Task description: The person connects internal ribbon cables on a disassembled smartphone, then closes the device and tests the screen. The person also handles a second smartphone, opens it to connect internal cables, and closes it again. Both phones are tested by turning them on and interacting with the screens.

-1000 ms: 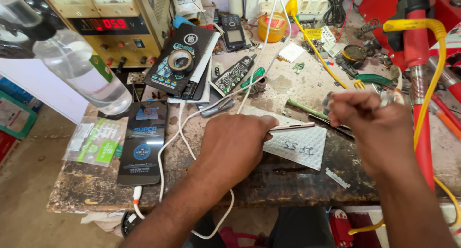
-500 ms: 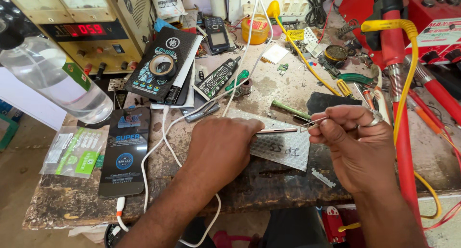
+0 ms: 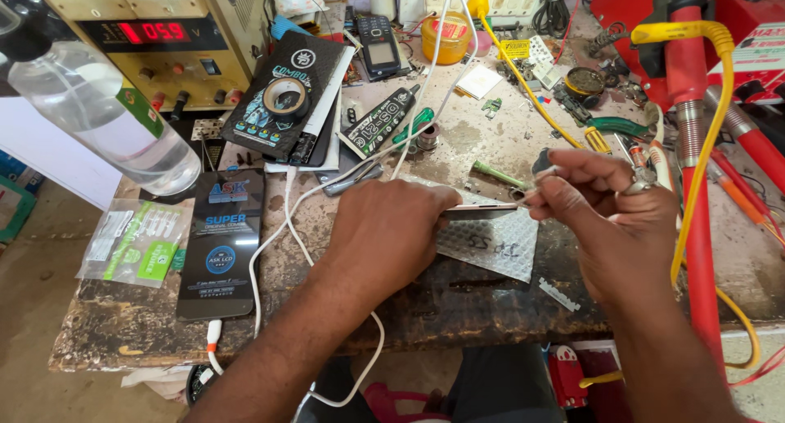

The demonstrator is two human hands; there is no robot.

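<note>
Head view: left hand grips one phone; right hand pinches one tool.

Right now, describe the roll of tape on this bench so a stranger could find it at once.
Start at the yellow power supply with the red digits at the bench's back left. Just right of it lies a black printed box, and the roll of tape sits flat on top. It is the only dark ring with an open centre there.

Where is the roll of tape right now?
In the head view, the tape roll lies upper left of centre on a dark flat box, just right of the yellow power supply and well beyond the left hand.
</note>
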